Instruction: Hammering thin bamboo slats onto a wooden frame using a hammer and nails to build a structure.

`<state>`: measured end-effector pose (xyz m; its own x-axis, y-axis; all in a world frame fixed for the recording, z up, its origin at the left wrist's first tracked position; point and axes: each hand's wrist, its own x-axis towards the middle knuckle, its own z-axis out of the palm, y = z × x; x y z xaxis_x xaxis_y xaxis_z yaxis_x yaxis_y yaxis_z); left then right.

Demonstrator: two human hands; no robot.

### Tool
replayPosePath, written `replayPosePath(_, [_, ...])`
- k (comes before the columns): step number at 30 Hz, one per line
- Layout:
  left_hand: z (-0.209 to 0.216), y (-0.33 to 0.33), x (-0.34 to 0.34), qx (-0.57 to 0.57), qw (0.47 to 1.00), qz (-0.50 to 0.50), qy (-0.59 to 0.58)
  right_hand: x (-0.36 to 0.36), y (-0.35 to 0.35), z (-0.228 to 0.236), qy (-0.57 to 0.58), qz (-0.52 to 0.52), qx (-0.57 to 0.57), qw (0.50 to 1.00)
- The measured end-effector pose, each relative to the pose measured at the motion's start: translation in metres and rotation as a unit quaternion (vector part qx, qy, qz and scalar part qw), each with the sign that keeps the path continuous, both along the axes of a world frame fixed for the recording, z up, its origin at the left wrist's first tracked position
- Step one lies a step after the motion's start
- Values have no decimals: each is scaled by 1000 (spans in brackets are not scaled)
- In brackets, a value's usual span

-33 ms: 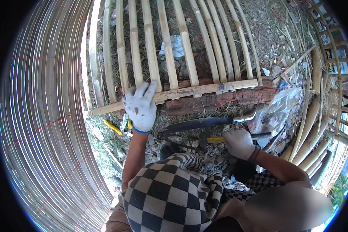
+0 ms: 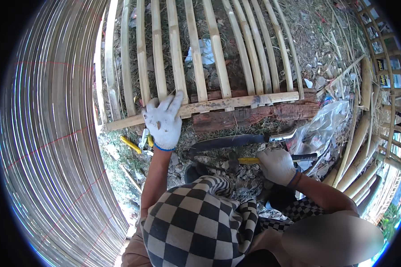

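Note:
My left hand (image 2: 163,121), in a white glove with a blue cuff, lies flat over a bamboo crosspiece (image 2: 243,102), fingers stretched out onto the slats. That crosspiece runs across the near ends of several long bamboo slats (image 2: 194,53). In my gloved right hand (image 2: 277,165) is a hammer (image 2: 248,160) with a yellow and black handle, held low over the ground. Its dark head (image 2: 234,162) points left, apart from the bamboo. Between the hammer and the crosspiece lies a large dark-bladed knife (image 2: 229,142). Fingers of my right hand wrap round the handle.
A rough reddish-brown timber (image 2: 249,118) lies under the slat ends. Beside my left wrist is a yellow-handled metal tool (image 2: 130,145). Clear plastic sheeting (image 2: 323,127) and bamboo poles (image 2: 354,140) lie at right. A slatted bamboo panel (image 2: 53,133) rises at left.
The whole view has shifted very slightly. Both hands, the hammer and the bamboo keep the same places relative to each other.

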<state>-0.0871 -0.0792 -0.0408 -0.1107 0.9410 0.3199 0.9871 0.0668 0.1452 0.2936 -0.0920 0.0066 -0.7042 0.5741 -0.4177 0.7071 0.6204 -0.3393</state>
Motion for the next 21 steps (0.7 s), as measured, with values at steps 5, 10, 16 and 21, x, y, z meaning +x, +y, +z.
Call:
replayPosePath(5, [4,-4,-1,-2,1000,-7,1,-42,29,61,155,-64,-85,982])
replayPosePath(10, [-2,-2,-3,7,1000,-21,2,-78,49,100,232,-166,-201,937])
replayPosePath(16, [-4,4,-4,22,999,-27,-5,-89,39,34,248,-204,-269,908])
replayPosePath(21, [14,2,-2,29,998,-48,2,-95,26,13,98,-189,-248,945])
